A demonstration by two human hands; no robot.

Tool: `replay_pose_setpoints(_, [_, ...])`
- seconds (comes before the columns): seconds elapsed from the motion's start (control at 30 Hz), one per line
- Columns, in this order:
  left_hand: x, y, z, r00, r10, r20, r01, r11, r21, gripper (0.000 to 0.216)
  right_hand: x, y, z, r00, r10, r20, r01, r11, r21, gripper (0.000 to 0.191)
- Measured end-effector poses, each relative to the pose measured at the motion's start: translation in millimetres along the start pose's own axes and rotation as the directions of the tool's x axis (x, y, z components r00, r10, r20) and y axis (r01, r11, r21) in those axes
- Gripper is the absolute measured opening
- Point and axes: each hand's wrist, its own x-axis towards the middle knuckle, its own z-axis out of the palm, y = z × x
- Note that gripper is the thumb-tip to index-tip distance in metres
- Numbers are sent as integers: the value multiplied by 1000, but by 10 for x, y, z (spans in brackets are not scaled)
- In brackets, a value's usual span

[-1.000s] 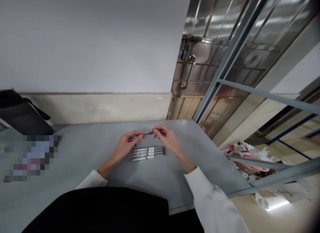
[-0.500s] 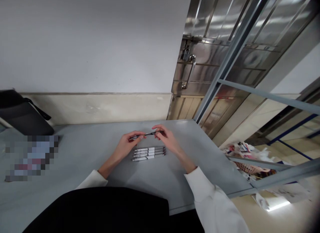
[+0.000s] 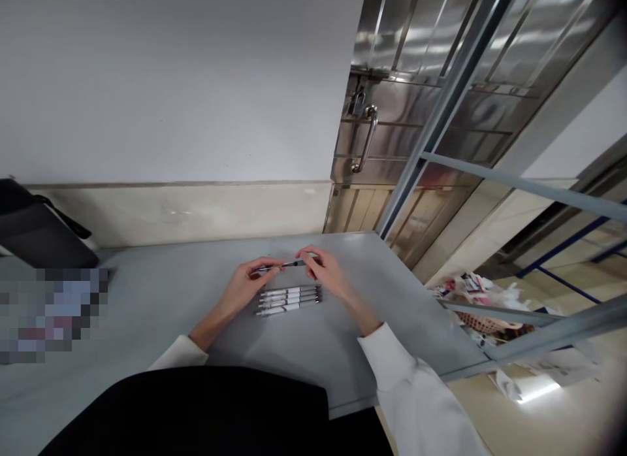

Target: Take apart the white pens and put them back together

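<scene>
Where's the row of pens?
In the head view, the row of pens lies on the grey table, near the picture's middle, just below the gap between the left hand and the right hand.

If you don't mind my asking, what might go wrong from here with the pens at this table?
The held pen is slim and grasped by the left hand, so it might slip if the right hand pushes or pulls at its dark end.
If dropped, it could land on the row of pens lying just below and knock them out of line.
Those pens lie loose on the table, so a brush of either hand might set one rolling.
</scene>
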Motion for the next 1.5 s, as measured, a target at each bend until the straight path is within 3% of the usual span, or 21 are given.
replay_pose_setpoints(0.2, [-8, 6, 13, 1000, -6, -15, 6, 1000, -1, 31, -1, -19, 10, 997, -75, -1, 75, 997, 16, 20])
replay_pose_setpoints(0.37, [-25, 23, 24, 1000, -20, -13, 21, 999, 27, 32, -11, -32, 16, 999, 29, 32, -30, 999, 25, 31])
replay_pose_setpoints(0.57, [-25, 23, 26, 1000, -6, -15, 6, 1000, 22, 31, -15, -79, 9, 999, -43, 10, 43, 997, 58, 24])
replay_pose_setpoints(0.77, [-30, 15, 26, 1000, 5, -17, -4, 1000, 31, 32, 10, -25, 12, 999, 41, 16, -42, 996, 74, 35])
replay_pose_setpoints(1.0, [-16, -4, -6, 999, -15, -49, 17, 999, 41, 33, 27, 0, -7, 997, -78, 24, 76, 994, 82, 20])
replay_pose_setpoints(1.3, [-47, 56, 6, 998, 55, 15, -56, 996, 74, 30, 18, -18, 1, 995, 75, 60, -82, 987, 140, 33])
replay_pose_setpoints(1.5, [-97, 140, -17, 987, 164, 3, -159, 951, 264, 28, -26, -42, -20, 985, 142, 97, -158, 971, 182, 33])
